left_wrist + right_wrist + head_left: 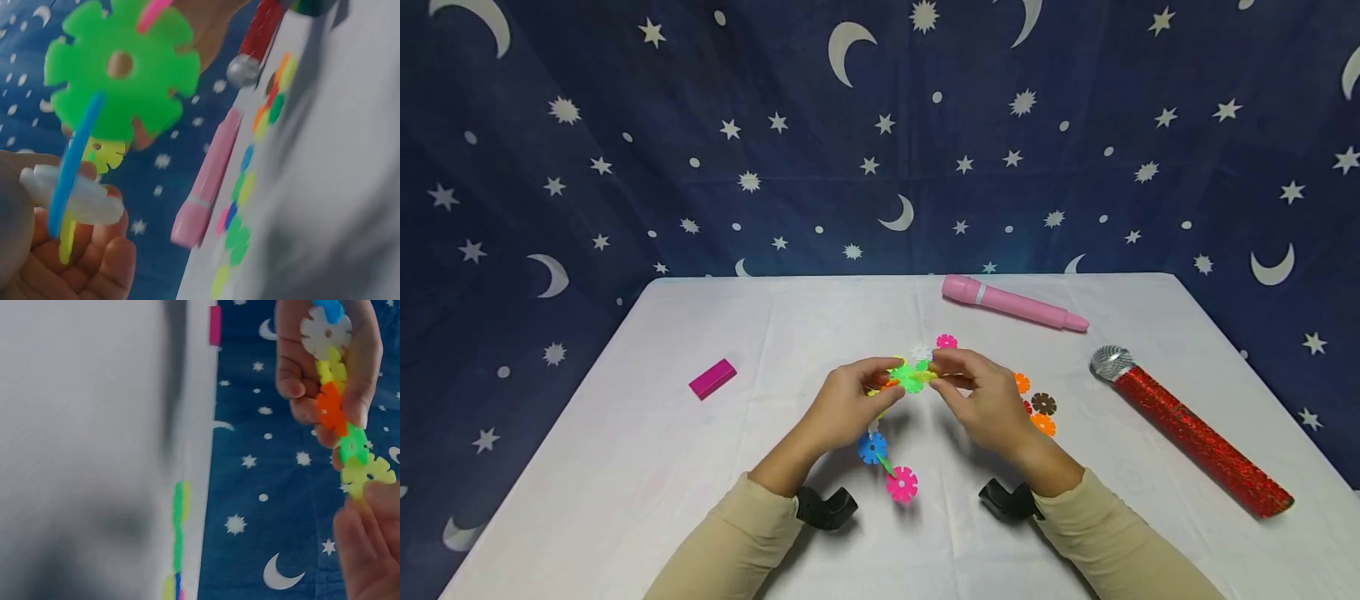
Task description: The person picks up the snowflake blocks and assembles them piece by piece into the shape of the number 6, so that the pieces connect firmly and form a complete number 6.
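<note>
Above the white table both hands hold a chain of notched plastic discs, linked edge to edge. My left hand (847, 406) grips it near the top, its thumb and fingers around the orange disc (331, 410) and green disc (354, 445). From this hand the chain hangs toward me through a white disc (325, 334) and a blue disc (872, 448) to a pink disc (902, 484) at its lower end. The yellow disc (367, 475) meets the green one, and my right hand (992, 404) pinches it between thumb and fingertips.
Loose discs, among them a brown disc (1043, 404), lie beside and behind the right hand. A red glittery microphone (1195, 442) lies at right, a pink microphone (1015, 306) at the back. A magenta block (712, 379) lies at left. A starry blue cloth (805, 150) hangs behind the table.
</note>
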Tool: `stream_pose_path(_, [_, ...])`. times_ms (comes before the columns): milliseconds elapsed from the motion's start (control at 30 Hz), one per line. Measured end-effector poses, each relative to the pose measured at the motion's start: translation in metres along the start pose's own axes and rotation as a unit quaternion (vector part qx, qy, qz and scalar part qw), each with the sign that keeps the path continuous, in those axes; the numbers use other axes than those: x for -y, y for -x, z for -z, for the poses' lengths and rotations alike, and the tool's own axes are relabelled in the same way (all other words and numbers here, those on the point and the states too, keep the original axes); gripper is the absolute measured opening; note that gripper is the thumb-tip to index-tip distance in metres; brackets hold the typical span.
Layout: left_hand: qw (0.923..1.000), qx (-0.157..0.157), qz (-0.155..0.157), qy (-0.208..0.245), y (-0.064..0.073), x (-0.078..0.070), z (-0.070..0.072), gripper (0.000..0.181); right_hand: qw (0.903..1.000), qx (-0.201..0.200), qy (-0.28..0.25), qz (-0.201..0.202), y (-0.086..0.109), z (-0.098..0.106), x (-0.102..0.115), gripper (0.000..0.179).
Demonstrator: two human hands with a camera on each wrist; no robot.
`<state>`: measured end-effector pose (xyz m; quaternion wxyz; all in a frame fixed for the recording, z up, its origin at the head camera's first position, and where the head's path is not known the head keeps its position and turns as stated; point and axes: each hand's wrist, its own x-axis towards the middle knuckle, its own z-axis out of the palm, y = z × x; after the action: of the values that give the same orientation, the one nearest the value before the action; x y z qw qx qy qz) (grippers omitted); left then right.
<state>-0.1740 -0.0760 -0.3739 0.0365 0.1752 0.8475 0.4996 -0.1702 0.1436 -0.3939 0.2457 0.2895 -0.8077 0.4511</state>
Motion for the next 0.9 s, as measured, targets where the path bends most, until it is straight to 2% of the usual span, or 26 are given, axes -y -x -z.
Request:
stream_pose_path(100, [0.9994, -0.020, 0.028, 0.006, -0.004, 0.004, 0.010, 0.038, 0.9951, 0.063, 0.033, -0.069, 0.000, 0.002, -0.004, 0.041])
stream_pose_path(200, [0.9988, -0.026, 0.042, 0.008, -0.006, 0.007, 0.019, 0.040, 0.9766, 0.150, 0.072, -0.136, 0.001, 0.002, -0.009, 0.045])
stream_pose_path(267, [0.9990, -0.019, 0.041, 0.005, -0.007, 0.009, 0.022, 0.041, 0.9616, 0.202, 0.084, -0.165, 0.002, 0.002, -0.014, 0.049])
stream_pose_path(400, [0.9994, -0.012, 0.032, -0.002, -0.008, 0.012, 0.023, 0.043, 0.9412, 0.276, 0.088, -0.173, 0.002, -0.001, -0.020, 0.055])
stream_pose_path(567, [0.9994, -0.019, 0.027, -0.010, -0.009, 0.013, 0.021, 0.041, 0.9188, 0.343, 0.103, -0.166, 0.003, -0.004, -0.022, 0.062])
stream_pose_path(667, [0.9995, -0.022, 0.016, -0.015, -0.010, 0.013, 0.019, 0.040, 0.9079, 0.368, 0.121, -0.159, 0.002, -0.005, -0.020, 0.063])
stream_pose_path(733, [0.9995, -0.025, 0.008, -0.016, -0.010, 0.013, 0.019, 0.040, 0.9065, 0.369, 0.136, -0.153, 0.002, -0.005, -0.019, 0.060])
stream_pose_path(900, [0.9995, -0.029, 0.003, -0.015, -0.010, 0.013, 0.019, 0.040, 0.9184, 0.334, 0.143, -0.158, 0.002, -0.003, -0.018, 0.047])
